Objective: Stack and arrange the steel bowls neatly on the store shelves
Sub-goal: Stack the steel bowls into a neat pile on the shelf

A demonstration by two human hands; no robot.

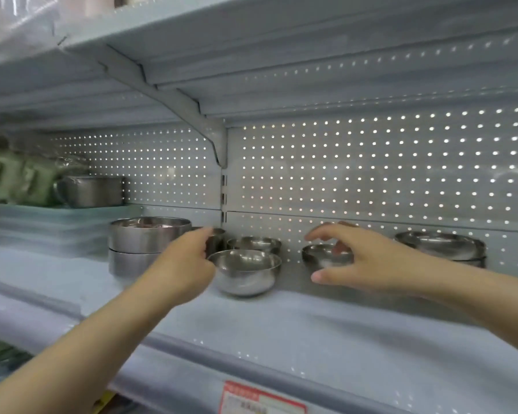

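A round steel bowl point(247, 273) stands at the middle of the grey shelf point(281, 330), with a second one point(256, 243) right behind it. My left hand point(183, 264) reaches in beside the front bowl, its fingertips at a small steel cup point(217, 245) by the back panel; nothing is clearly gripped. My right hand point(368, 258) hovers with spread fingers over a small shallow bowl point(320, 255), thumb in front of it, one finger dipping inside. Two large bowls point(148, 237) are stacked at the left. Wide shallow bowls point(440, 245) are stacked at the right.
A steel mug point(93, 191) sits on stacked pale plastic containers point(57, 225) at the far left, beside green packaged goods point(12, 180). The shelf above point(251, 40) hangs low on a slanted bracket point(174, 100). A red price tag point(260, 398) marks the shelf's front edge.
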